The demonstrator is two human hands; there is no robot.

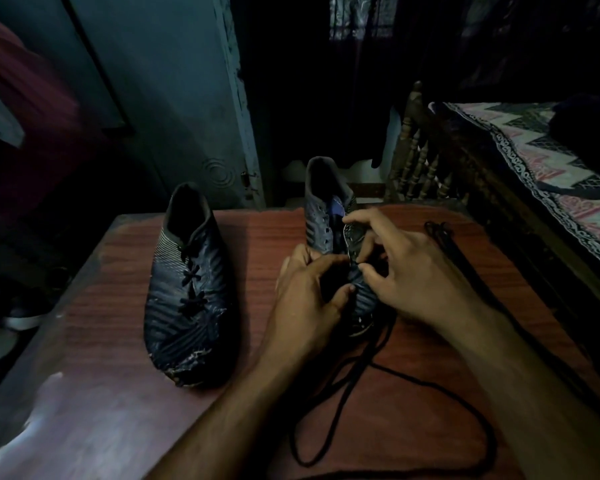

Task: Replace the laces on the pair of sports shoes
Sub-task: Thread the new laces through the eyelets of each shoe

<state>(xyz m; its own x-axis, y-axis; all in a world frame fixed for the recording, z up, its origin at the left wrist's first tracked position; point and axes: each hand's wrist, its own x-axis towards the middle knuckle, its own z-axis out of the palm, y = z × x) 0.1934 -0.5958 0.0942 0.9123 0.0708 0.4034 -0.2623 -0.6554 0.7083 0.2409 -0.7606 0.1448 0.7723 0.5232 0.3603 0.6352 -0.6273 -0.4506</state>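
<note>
My right hand [409, 271] pinches the lace [343, 386] at the shoe [321, 216] my left hand [309, 292] grips; I should pull evenly.

Left sports shoe [189, 289]: dark, striped, scuffed at toe, upright on table, black lace crossed through its eyelets. Right sports shoe [329, 216]: same pattern, upper eyelets bare. Loose black lace [340, 386] trails in loops from its toe toward the near edge.
</note>
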